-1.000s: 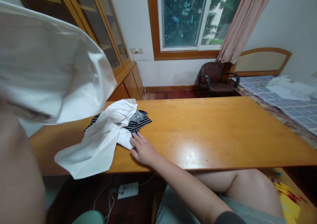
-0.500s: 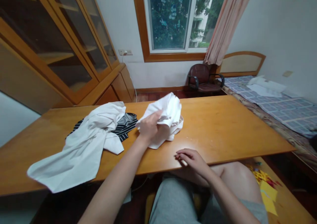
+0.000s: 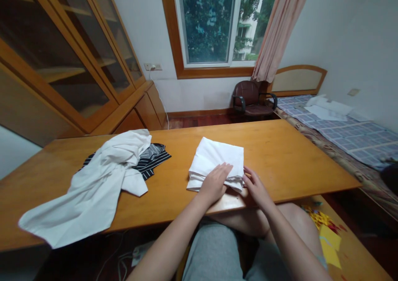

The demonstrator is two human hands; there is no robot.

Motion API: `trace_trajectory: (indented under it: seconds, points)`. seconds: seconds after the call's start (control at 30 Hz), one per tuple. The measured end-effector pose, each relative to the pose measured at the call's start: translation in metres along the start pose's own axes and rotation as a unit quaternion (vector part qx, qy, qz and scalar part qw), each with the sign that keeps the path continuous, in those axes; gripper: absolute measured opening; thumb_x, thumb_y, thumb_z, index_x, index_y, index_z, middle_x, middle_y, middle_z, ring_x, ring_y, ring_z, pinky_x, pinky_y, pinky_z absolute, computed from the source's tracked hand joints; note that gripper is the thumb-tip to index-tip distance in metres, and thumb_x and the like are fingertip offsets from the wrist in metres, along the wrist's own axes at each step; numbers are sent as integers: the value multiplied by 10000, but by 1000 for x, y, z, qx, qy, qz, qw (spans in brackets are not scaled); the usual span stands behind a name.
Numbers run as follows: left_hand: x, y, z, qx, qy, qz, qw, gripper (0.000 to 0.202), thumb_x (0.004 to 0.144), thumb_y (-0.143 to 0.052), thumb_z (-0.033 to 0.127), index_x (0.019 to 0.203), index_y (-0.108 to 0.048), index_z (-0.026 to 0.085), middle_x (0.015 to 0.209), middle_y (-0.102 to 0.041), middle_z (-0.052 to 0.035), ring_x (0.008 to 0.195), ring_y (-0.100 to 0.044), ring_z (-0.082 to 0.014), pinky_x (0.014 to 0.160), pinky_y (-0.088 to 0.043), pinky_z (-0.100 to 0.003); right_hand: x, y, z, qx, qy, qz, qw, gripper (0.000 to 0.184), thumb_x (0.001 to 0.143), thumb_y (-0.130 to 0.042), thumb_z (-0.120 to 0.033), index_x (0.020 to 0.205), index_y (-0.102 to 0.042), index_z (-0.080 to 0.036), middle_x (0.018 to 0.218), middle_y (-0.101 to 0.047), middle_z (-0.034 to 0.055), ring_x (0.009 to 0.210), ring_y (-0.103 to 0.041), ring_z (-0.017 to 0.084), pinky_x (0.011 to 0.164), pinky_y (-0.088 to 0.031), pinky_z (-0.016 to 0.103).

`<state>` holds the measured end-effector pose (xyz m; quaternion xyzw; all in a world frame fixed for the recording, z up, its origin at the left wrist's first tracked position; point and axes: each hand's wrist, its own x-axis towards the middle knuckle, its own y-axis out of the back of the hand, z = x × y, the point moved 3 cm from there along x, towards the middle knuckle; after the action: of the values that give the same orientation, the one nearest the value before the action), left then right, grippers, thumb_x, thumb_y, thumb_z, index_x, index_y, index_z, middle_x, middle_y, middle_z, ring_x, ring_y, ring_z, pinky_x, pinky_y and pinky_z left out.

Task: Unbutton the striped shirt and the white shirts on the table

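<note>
Far left: cabinet (image 3: 62, 65) with glass doors, cut off at the top and left of the view.

Table (image 3: 295, 156): runs across the whole view, and its left end passes out of sight.

Shirt (image 3: 90, 190): white and crumpled, on the left part of the table. Its lower corner hangs over the near edge. It covers most of a striped garment (image 3: 154, 161), of which only the right end shows.

A strip of bare wood lies between the garment and the cloth, with free room there.

Cloth (image 3: 217, 158): white, folded to a rough rectangle, lying flat near the table's middle. It sits close to the near edge, well apart from the shirt.

The person's left hand (image 3: 214, 183) lies palm down on the cloth's near edge with fingers spread, gripping nothing. It hides the near layers of the fold.

The right hand (image 3: 256, 187) touches the cloth's near right corner. Its fingertips are hidden at the fold, so I cannot tell whether it grasps or merely touches.

Right of the cloth: wood is bare to the table's right edge, with wide open room.

Beyond the far edge a chair (image 3: 248, 98) stands under the window. A bed (image 3: 348, 132) lies at right, cut off by the view's edge.
</note>
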<state>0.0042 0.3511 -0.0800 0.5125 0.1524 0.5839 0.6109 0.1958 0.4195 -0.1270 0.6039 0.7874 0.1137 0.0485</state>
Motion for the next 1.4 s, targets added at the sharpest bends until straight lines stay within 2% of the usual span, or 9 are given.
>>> trace_trajectory:
  seconds: [0.07, 0.17, 0.3, 0.4, 0.47, 0.7, 0.97, 1.17, 1.4]
  points:
    - [-1, 9, 1, -57, -12, 7, 998, 774, 779, -505, 72, 1518, -331, 221, 1498, -499, -95, 1416, -436, -215, 1193, -389, -465, 5, -1, -2, -14, -3, 14, 1000, 636, 865, -513, -650, 1300, -593, -193, 1359, -584, 168, 1183, -614, 279, 948, -546, 433]
    - [-8, 35, -9, -73, -10, 77, 994, 513, 880, -497, 163, 1387, -506, 241, 1417, -580, -75, 1393, -467, -222, 1212, -337, -504, 7, -1, -4, -55, 8, 22, 998, 617, 855, -534, -647, 1279, -617, -208, 1348, -595, 148, 1225, -585, 284, 1054, -472, 459]
    - [-28, 68, -53, -27, 173, 238, 955, 330, 945, -459, 254, 1230, -619, 207, 1377, -603, -107, 1401, -447, -255, 1212, -298, -532, 7, -4, -2, -81, 18, 14, 996, 668, 803, -638, -587, 1344, -565, -203, 1370, -574, 141, 1275, -544, 289, 1113, -405, 474]
    - [-41, 61, -83, -96, 319, 227, 915, 450, 956, -457, 361, 1349, -536, 155, 1446, -531, -177, 1378, -473, -290, 1172, -356, -526, 11, -6, -1, -92, 26, 9, 995, 669, 796, -646, -547, 1361, -555, -202, 1367, -576, 138, 1266, -545, 290, 1103, -408, 476]
    - [-44, 43, -90, -163, 354, 190, 901, 508, 964, -447, 406, 1405, -481, 157, 1473, -502, -181, 1375, -480, -284, 1168, -367, -503, 15, -5, 0, -103, 39, 12, 994, 635, 805, -627, -524, 1347, -573, -198, 1345, -595, 140, 1239, -557, 292, 1089, -416, 482]
    - [-23, -16, -62, -219, 346, 177, 895, 590, 975, -432, 418, 1514, -335, 200, 1578, -365, -146, 1466, -350, -249, 1221, -278, -466, 34, 28, -1, -167, 77, 98, 978, 556, 904, -472, -447, 1367, -567, -156, 1351, -599, 171, 1206, -569, 289, 1072, -419, 503]
    - [17, -68, -10, -356, 290, 119, 880, 612, 970, -449, 417, 1511, -375, 142, 1616, -290, -152, 1505, -256, -255, 1254, -188, -440, 38, 60, -56, -364, 279, 211, 863, 439, 946, -545, -397, 1322, -591, -175, 1349, -585, 169, 1265, -502, 312, 1085, -387, 541]
    - [6, -55, -9, -383, 235, 107, 887, 421, 938, -519, 346, 1324, -594, 199, 1488, -471, -126, 1403, -427, -234, 1161, -383, -412, 28, 34, -55, -433, 302, 34, 849, 444, 911, -617, -478, 1233, -655, -176, 1276, -644, 161, 1188, -584, 307, 1004, -504, 466]
    - [-14, -29, -27, -325, 236, 88, 911, 231, 884, -529, 217, 1001, -727, 192, 1111, -703, -86, 1095, -634, -209, 1021, -483, -382, 15, 24, -49, -442, 292, 27, 848, 305, 971, -535, -359, 1135, -730, -191, 1185, -722, 116, 1086, -677, 269, 963, -545, 425]
